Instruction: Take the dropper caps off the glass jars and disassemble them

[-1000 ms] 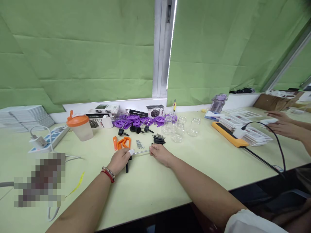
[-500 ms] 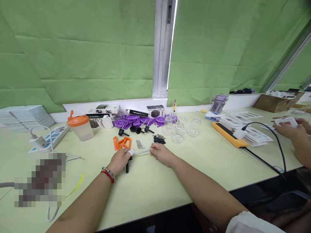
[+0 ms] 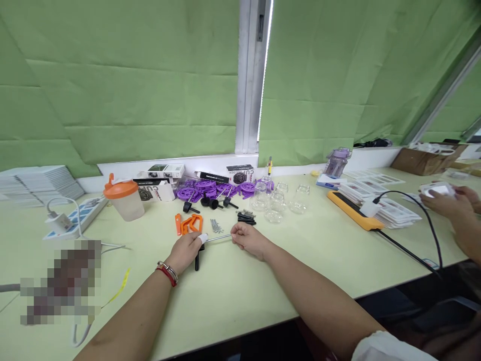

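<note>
While the left hand (image 3: 184, 251) and right hand (image 3: 248, 239) each pinch one end of the single metal rod (image 3: 218, 237) just above the counter (image 3: 233, 296), both grips are clamped on it. The thin rod could, I judge, slip and scatter the screws (image 3: 215, 225) just behind. Four black knobs (image 3: 210, 202) stand beyond; a fifth knob (image 3: 197, 260) lies under the left hand.

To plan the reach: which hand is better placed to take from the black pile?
Probably the right hand: the black pile lies just beyond it; the left hand, also on the rod, is farther.
</note>
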The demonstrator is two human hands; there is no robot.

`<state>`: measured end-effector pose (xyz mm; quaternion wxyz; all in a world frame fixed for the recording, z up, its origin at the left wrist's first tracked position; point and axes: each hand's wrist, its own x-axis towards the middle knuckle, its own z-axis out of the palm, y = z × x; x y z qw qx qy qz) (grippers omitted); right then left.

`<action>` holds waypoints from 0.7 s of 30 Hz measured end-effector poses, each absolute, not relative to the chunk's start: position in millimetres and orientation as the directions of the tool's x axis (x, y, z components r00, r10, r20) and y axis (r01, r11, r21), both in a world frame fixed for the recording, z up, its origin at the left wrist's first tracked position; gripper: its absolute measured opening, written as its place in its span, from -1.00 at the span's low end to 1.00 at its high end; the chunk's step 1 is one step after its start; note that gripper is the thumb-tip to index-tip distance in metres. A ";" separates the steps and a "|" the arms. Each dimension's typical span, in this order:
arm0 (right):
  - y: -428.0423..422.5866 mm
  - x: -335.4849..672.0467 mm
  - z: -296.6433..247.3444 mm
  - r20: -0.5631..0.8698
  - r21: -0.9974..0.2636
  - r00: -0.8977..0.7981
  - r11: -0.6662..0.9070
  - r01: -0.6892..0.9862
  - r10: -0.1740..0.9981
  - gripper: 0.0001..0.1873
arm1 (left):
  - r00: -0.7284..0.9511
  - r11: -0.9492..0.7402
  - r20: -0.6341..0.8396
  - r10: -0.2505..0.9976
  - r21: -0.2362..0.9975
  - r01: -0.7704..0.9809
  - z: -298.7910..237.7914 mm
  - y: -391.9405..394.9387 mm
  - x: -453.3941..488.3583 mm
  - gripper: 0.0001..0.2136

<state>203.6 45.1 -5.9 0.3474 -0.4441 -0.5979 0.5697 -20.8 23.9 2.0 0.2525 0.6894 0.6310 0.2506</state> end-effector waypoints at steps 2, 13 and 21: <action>45.1 203.6 -6.2 -0.089 -0.990 -0.371 -0.040 0.138 0.924 -0.95 | 0.077 -0.078 0.030 0.997 0.663 0.744 1.2 24.3 -21.1 -0.68; 42.0 201.6 -0.5 -0.101 -0.980 -0.356 -0.032 0.196 0.929 -0.72 | 0.085 -0.087 0.035 0.996 0.659 0.747 1.7 24.9 -21.4 -0.67; 44.1 202.1 -4.0 -0.079 -0.993 -0.373 -0.039 0.113 0.924 -0.92 | 0.083 -0.085 0.033 0.996 0.655 0.751 2.5 25.4 -21.6 -0.67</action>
